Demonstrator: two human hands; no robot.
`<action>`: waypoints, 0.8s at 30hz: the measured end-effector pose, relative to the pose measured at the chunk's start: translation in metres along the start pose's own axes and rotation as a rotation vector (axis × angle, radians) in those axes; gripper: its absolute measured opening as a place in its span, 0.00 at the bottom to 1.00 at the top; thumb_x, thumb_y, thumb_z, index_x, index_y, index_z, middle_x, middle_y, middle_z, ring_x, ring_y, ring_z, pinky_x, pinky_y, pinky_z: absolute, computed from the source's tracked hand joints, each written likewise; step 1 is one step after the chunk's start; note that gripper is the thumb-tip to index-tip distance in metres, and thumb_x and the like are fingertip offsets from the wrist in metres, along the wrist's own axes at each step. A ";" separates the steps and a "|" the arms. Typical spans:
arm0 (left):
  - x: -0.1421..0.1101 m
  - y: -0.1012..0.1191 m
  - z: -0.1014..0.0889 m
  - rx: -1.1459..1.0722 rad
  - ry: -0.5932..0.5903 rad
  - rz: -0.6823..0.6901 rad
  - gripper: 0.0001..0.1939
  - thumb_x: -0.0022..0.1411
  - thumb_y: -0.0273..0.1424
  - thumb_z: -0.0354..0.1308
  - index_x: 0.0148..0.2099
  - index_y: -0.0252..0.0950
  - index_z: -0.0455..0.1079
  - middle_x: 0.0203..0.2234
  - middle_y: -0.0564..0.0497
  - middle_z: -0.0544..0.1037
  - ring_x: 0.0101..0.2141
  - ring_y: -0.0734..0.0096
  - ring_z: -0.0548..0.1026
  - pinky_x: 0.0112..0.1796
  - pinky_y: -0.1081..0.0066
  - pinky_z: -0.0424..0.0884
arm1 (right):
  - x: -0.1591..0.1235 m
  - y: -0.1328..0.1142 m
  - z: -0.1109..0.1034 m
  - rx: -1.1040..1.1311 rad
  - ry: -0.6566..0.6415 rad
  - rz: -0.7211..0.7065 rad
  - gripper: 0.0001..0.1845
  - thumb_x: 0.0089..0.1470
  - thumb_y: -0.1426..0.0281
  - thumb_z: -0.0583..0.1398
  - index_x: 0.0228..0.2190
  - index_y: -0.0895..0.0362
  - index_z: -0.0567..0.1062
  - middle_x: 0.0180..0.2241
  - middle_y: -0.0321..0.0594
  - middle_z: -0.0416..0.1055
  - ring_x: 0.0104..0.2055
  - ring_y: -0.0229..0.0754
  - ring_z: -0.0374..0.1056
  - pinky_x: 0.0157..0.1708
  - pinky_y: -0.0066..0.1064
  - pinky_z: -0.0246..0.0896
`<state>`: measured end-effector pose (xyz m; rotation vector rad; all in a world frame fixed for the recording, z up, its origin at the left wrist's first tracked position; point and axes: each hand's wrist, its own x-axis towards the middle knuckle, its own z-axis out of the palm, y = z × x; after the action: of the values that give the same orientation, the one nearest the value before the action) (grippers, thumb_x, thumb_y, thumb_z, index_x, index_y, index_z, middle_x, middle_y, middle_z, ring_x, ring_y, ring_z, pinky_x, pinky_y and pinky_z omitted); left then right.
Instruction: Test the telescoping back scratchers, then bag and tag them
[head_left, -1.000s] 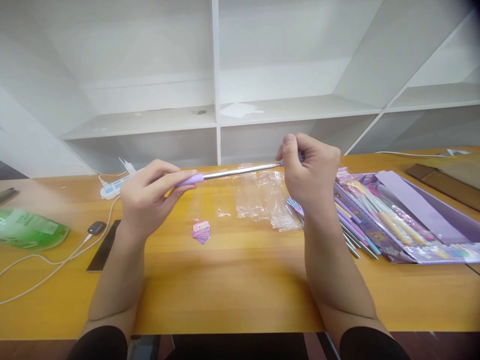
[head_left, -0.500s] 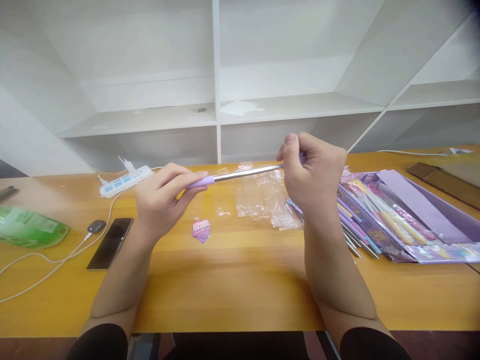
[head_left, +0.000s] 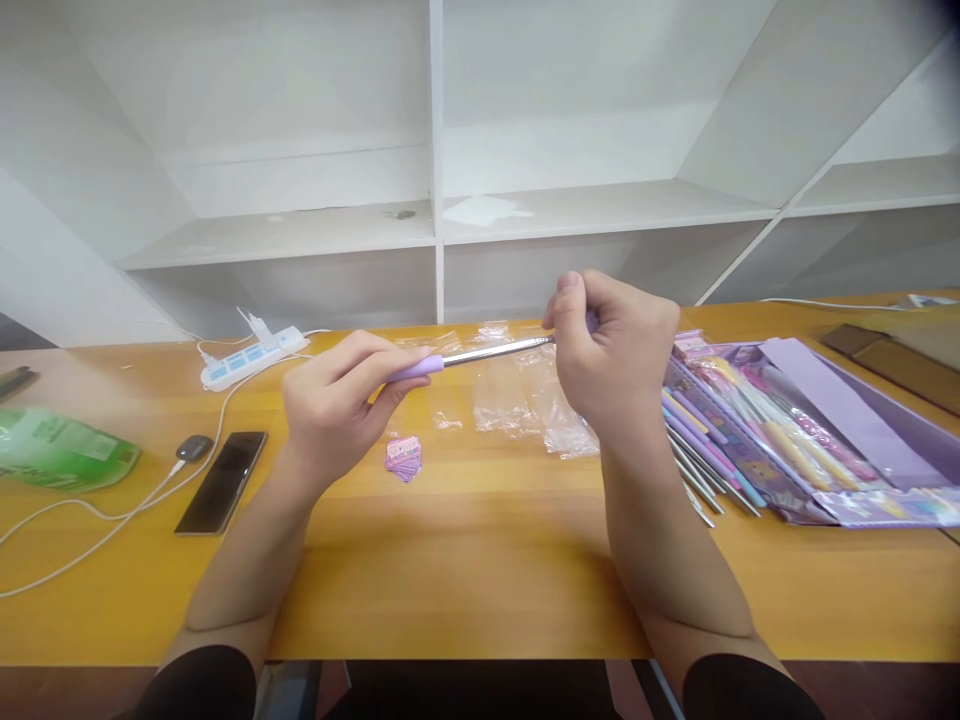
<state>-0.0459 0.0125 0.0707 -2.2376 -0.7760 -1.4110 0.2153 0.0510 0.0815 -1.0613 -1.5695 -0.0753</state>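
Note:
Between my two hands, above the table, runs a slim silver rod [head_left: 499, 350] with a lilac sleeve at its left end. My left hand [head_left: 341, 400] is closed, pinching that sleeve between thumb and fingers. The far end of the rod goes into the fist of my right hand [head_left: 619, 350], where a bit of purple shows between the fingers; the rest there is hidden. Clear plastic wrappers [head_left: 502, 400] lie below and behind the rod. A small fanned stack of pink and purple cards [head_left: 404, 459] rests nearest my left hand.
At right, a purple box [head_left: 919, 455] holds wrapped colourful items, with several silver and pastel rods [head_left: 697, 460] beside it. Leftward are a phone [head_left: 222, 483], a power strip [head_left: 255, 360], white cables, a black plug-like piece [head_left: 193, 448] and a green pouch [head_left: 64, 448]. White shelving [head_left: 437, 150] stands behind.
My hands have come closer together, the left moving right and the right slightly left. Less of the silver shaft shows between them. Both keep their hold on the rod.

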 end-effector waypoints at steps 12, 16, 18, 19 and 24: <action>-0.001 -0.001 0.001 -0.042 -0.022 -0.069 0.09 0.70 0.29 0.71 0.51 0.45 0.82 0.37 0.53 0.86 0.32 0.74 0.82 0.31 0.72 0.77 | -0.007 -0.008 0.013 0.000 0.003 -0.002 0.26 0.72 0.65 0.54 0.22 0.53 0.51 0.20 0.32 0.47 0.24 0.35 0.42 0.28 0.37 0.39; -0.003 -0.001 0.010 -0.106 -0.015 -0.076 0.09 0.69 0.28 0.71 0.50 0.45 0.82 0.37 0.53 0.87 0.32 0.74 0.81 0.30 0.72 0.76 | -0.008 -0.010 0.011 -0.042 0.025 -0.007 0.26 0.72 0.66 0.54 0.23 0.53 0.50 0.20 0.32 0.45 0.24 0.35 0.41 0.28 0.38 0.39; -0.004 -0.003 0.017 -0.154 -0.005 -0.081 0.11 0.69 0.27 0.71 0.51 0.45 0.82 0.37 0.54 0.86 0.32 0.74 0.80 0.29 0.72 0.74 | -0.008 -0.013 0.008 -0.069 0.040 -0.027 0.26 0.72 0.68 0.54 0.23 0.53 0.50 0.20 0.32 0.45 0.24 0.35 0.40 0.28 0.38 0.39; -0.005 -0.004 0.020 -0.178 0.002 -0.084 0.12 0.69 0.27 0.71 0.51 0.45 0.82 0.37 0.54 0.86 0.32 0.74 0.80 0.29 0.72 0.74 | -0.009 -0.014 0.006 -0.079 0.046 -0.037 0.26 0.72 0.68 0.55 0.22 0.53 0.51 0.20 0.32 0.45 0.24 0.36 0.41 0.28 0.38 0.39; -0.002 -0.018 0.009 -0.209 -0.054 -0.146 0.09 0.68 0.29 0.73 0.49 0.45 0.84 0.35 0.53 0.86 0.33 0.73 0.80 0.32 0.71 0.75 | -0.006 -0.017 -0.007 -0.004 -0.041 -0.094 0.26 0.74 0.63 0.56 0.23 0.53 0.57 0.20 0.33 0.54 0.24 0.36 0.47 0.28 0.37 0.43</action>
<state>-0.0518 0.0313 0.0656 -2.4275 -0.8605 -1.5698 0.2087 0.0332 0.0872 -0.9974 -1.6570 -0.1219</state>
